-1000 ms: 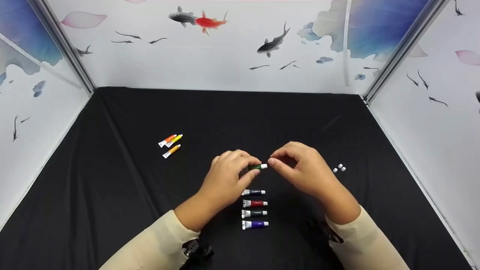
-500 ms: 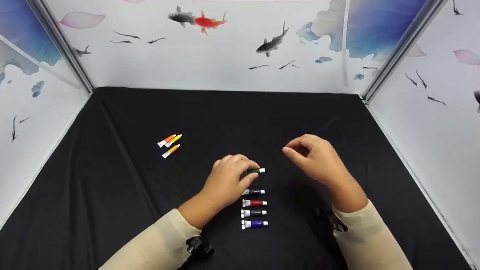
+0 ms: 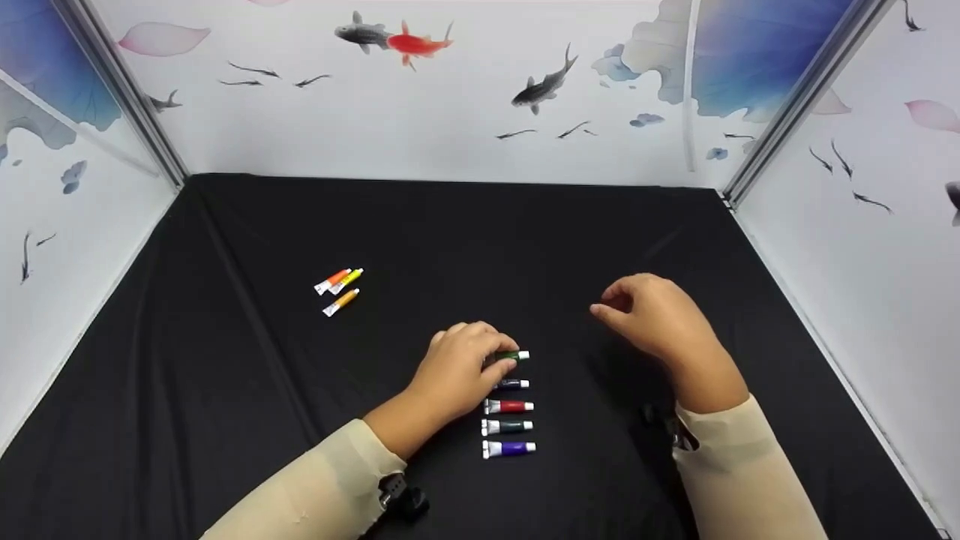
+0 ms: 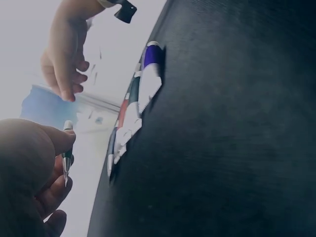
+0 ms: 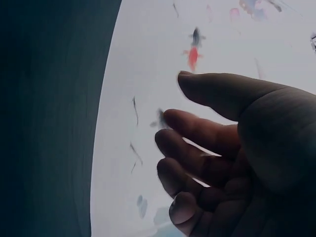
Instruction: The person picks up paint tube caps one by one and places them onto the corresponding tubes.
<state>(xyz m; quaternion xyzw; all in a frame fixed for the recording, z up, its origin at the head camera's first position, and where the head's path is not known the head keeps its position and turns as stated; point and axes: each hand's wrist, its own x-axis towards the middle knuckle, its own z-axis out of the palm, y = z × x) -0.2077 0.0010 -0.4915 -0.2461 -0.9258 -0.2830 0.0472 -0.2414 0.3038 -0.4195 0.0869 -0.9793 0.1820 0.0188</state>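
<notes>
My left hand [image 3: 463,367] pinches a small green paint tube [image 3: 513,356] between thumb and fingers, its white cap pointing right. In the left wrist view the green tube [image 4: 67,154] shows its silver crimped end downward. Just below it in the head view lies a dark blue paint tube [image 3: 514,384], partly covered by the thumb. A red tube [image 3: 511,406], a dark green-grey tube [image 3: 510,427] and a purple tube [image 3: 511,448] continue the column. My right hand [image 3: 656,319] hovers to the right, fingers loosely bent; the right wrist view shows nothing between thumb and fingers.
Orange [image 3: 334,281], yellow [image 3: 349,280] and amber [image 3: 343,302] tubes lie at the left on the black cloth [image 3: 450,232]. White printed panels [image 3: 450,142] enclose the back and sides. The small white caps at the right are hidden behind my right hand.
The right hand has moved away to the right from the green tube's capped end. My left hand has brought the green tube down toward the column of tubes.
</notes>
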